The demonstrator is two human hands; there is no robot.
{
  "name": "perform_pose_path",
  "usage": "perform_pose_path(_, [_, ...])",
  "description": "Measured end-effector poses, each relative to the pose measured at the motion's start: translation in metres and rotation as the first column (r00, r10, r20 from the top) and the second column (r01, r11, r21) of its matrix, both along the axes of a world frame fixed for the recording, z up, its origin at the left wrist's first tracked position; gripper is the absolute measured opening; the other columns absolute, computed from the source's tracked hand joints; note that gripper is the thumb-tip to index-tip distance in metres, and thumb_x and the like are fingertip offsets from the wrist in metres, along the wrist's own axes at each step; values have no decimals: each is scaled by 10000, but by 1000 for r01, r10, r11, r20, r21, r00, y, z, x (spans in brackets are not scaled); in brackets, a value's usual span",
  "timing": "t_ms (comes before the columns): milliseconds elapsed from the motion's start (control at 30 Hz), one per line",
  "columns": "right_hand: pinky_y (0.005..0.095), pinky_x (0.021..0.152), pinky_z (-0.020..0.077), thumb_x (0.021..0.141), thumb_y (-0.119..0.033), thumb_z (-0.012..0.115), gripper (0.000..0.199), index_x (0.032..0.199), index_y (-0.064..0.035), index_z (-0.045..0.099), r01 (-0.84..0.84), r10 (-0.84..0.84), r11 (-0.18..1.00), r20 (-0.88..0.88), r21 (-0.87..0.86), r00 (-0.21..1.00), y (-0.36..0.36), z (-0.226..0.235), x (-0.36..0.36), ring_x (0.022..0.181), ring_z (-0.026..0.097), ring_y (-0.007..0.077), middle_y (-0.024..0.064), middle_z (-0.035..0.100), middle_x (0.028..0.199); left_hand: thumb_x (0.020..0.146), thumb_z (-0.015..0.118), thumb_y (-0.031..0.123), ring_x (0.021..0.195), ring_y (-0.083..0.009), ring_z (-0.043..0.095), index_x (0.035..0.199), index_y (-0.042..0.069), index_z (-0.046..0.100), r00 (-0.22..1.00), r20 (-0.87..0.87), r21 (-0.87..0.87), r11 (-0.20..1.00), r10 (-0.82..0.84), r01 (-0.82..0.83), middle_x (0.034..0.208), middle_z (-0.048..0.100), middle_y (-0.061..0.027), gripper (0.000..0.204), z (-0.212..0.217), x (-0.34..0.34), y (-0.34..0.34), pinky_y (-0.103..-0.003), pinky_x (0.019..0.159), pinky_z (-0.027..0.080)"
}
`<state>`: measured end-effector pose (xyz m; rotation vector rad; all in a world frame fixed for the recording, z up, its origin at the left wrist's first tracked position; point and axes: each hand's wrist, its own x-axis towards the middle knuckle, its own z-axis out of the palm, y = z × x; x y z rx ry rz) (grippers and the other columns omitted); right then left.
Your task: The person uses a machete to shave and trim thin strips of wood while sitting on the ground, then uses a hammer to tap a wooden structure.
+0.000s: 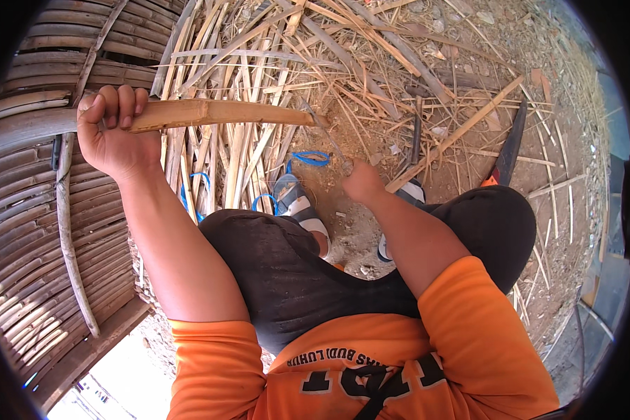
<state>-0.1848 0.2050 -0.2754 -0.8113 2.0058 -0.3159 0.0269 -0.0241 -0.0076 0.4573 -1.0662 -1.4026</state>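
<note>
Orange shirt: Nearest my camera, the wearer's bright shirt [210, 364] fills the lower edge, its sleeves ending above two bare forearms.
Dark trousers: Bent knees in black trousers [266, 266] spread to either side, the wearer squatting low over bare ground.
Right hand: Between the knees, I see the right hand [364, 180] clenched around the grip of a thin-bladed knife [337, 147], the blade slanting up and to the left.
Left hand: Raised farther out at left, the left hand [122, 133] grasps a bamboo strip [238, 113], thumb and curled fingers wrapped over it.
Bamboo strip: It reaches rightward from that fist, roughly level, with the blade crossing at its far end; I cannot tell whether the edge bites.
Sandals: Strapped sandals [295, 199] show below, the right one partly hidden behind the forearm, with a blue band [309, 159] just beside the left.
Saw: To the right lies a dark-bladed saw [514, 136] with a red-orange handle, near a long bamboo pole [469, 128].
Split bamboo: Beyond the feet, loose strips [252, 157] pile up and scatter across the dirt.
Slatted panel: A bamboo panel [28, 210] borders my left.
</note>
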Motion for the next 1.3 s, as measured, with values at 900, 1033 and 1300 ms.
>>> perform_pose_path(900, [491, 904, 528, 829, -219, 691, 419, 1174, 1, 601, 24, -14, 962, 40, -271, 999, -19, 45, 29, 1032, 668, 435, 284, 694, 1030, 824, 507, 48, 568, -127, 288, 709, 126, 354, 977, 23, 52, 976, 211, -212, 655, 312, 8, 207, 1, -6, 4, -300, 595, 330])
perform_pose_path(1033, [486, 881, 534, 811, -235, 690, 472, 1170, 50, 579, -3, -9, 973, -53, -231, 999, 6, -3, 35, 991, 680, 439, 284, 699, 996, 838, 508, 56, 593, -139, 304, 742, 119, 360, 970, 13, 92, 966, 243, -243, 687, 313, 2, 188, -3, 0, -3, -300, 593, 341])
perform_pose_path(1300, [490, 910, 529, 822, -236, 677, 414, 1116, 50, 631, 52, -55, 998, -79, -39, 995, 10, -20, 21, 1029, 665, 456, 312, 686, 1044, 832, 513, 55, 575, -139, 299, 721, 126, 359, 948, 13, 101, 943, 318, -317, 680, 326, -7, 203, -6, 3, -9, -313, 577, 335])
